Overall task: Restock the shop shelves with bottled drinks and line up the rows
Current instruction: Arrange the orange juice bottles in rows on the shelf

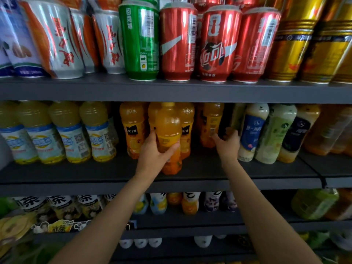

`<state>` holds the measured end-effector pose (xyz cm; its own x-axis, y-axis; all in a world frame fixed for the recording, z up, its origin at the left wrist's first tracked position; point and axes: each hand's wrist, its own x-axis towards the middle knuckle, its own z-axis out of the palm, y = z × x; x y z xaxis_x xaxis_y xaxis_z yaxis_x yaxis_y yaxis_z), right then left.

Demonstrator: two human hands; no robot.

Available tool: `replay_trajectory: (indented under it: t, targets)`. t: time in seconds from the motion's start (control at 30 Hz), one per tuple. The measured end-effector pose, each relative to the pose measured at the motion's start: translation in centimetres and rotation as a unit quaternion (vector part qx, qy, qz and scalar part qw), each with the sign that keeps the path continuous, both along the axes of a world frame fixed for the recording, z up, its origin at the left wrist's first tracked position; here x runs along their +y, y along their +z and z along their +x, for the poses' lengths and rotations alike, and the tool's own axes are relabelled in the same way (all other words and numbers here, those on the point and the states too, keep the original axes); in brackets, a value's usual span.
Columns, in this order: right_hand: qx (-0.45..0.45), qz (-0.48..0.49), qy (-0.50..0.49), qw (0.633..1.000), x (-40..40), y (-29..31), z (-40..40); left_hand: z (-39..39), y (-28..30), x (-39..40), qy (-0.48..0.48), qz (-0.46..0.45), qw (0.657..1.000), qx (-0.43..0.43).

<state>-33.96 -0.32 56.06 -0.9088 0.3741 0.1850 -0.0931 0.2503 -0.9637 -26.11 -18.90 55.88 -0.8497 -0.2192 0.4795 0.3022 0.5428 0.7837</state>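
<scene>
Dark shelf, orange bottles, seemingly juice

Left hand covers the lower label of the front orange bottle. Right hand fingertips are hidden behind the orange bottle at 1 o'clock, grip unclear. Gold cans at 2 o'clock are cut by the edge. Bottom-shelf white caps too dark to identify.
</scene>
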Motion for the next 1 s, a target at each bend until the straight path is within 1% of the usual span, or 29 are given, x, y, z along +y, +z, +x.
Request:
replay_trajectory:
  t: [0.03, 0.1, 0.17, 0.3, 0.33, 0.4, 0.47, 0.53, 0.6, 0.67, 0.73, 0.77, 0.83, 0.93, 1.0]
  targets:
    - [-0.014, 0.045, -0.002, 0.999, -0.3, -0.1, -1.1, 0.0, 0.1, 0.0, -0.002, -0.014, 1.0, 0.001]
    - [-0.044, 0.105, 0.018, 0.993, -1.2, -0.3, -3.1, 0.1, 0.3, -0.1, -0.002, -0.023, 1.0, -0.005]
    - [-0.062, 0.14, 0.035, 0.988, -1.8, -0.7, -4.6, 0.1, 0.5, -0.3, -0.009, -0.022, 1.0, -0.016]
    - [-0.065, 0.191, 0.033, 0.979, -1.7, -1.0, -5.8, 0.1, 0.8, -0.6, -0.032, -0.017, 0.999, -0.033]
    - [-0.057, 0.193, 0.043, 0.979, -1.4, -1.1, -5.8, 0.1, 0.8, -0.5, -0.032, -0.014, 0.999, -0.034]
    - [-0.04, 0.167, 0.097, 0.98, -0.9, -1.0, -5.7, 0.2, 0.7, -0.3, -0.03, -0.007, 0.999, -0.032]
    - [-0.051, 0.124, 0.165, 0.977, -0.4, -0.9, -5.4, 0.2, 0.6, -0.1, -0.034, 0.005, 0.999, -0.029]
    - [-0.068, 0.094, 0.201, 0.973, -0.3, -0.8, -5.4, 0.2, 0.6, -0.1, -0.042, 0.015, 0.999, -0.029]
    - [-0.068, 0.109, 0.194, 0.973, -0.8, -0.8, -5.3, 0.1, 0.5, -0.1, -0.045, 0.018, 0.998, -0.028]
    - [-0.055, 0.179, 0.142, 0.972, -1.9, -1.1, -5.1, 0.1, 0.4, -0.2, -0.044, 0.018, 0.999, -0.025]
    - [-0.03, 0.215, 0.08, 0.973, -2.6, -1.3, -4.8, 0.1, 0.4, -0.2, -0.042, 0.017, 0.999, -0.027]
    - [-0.014, 0.21, 0.065, 0.975, -2.8, -1.3, -4.7, 0.1, 0.4, -0.2, -0.042, 0.016, 0.999, -0.027]
    - [0.003, 0.183, 0.077, 0.98, -2.6, -1.2, -4.8, 0.0, 0.4, -0.2, -0.043, 0.017, 0.999, -0.028]
    - [-0.031, 0.118, 0.127, 0.984, -1.6, -0.9, -4.9, 0.0, 0.4, -0.1, -0.044, 0.016, 0.999, -0.026]
    - [-0.047, 0.11, 0.143, 0.982, -1.0, -1.0, -5.1, -0.1, 0.3, 0.0, -0.045, 0.019, 0.999, -0.023]
